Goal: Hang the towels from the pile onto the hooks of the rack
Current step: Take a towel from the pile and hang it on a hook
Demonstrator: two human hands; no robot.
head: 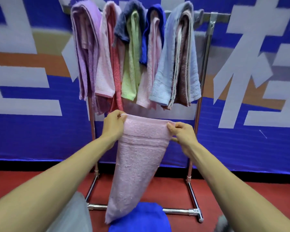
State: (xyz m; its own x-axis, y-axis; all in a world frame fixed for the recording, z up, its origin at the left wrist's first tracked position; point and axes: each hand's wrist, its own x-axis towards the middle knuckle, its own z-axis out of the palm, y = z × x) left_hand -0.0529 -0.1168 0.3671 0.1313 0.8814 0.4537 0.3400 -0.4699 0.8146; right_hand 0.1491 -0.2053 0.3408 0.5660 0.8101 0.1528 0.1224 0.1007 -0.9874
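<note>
Pink towel point(141, 156), risks as judged from this pose:
- No hooks can be seen; all are buried under the hung towels point(134, 56) on the rack point(207, 52). A free hook may be missed and the cloth merely laid over a neighbour. Bare bar point(223, 14) is seen only at the right end.
- A hung towel may be dragged off if it is brushed on the way up, since they are packed against each other.
- Grip is a pinch at the two top corners only: the left corner is pinched by the left hand point(113, 126), the right corner by the right hand point(182, 133), with thumb and fingertips closed on the hem. If one corner is released for hooking, all the weight is taken by the other pinch, and a slip to the floor point(241, 190) is likely.
- The lower tip hangs at the blue towel point(139, 218) below. Contact can't be told, but it could be snagged and lifted along.

Position: held in mid-air in front of the rack's lower half, below the hung row and apart from it.

Look: pale pink terry with a looped nap and a woven band across near the top. The top edge is stretched flat between the hands. Below that it narrows to a point at lower left, so it is probably folded or bunched lengthwise. It is limp, so no stiffness can be relied on.
</note>
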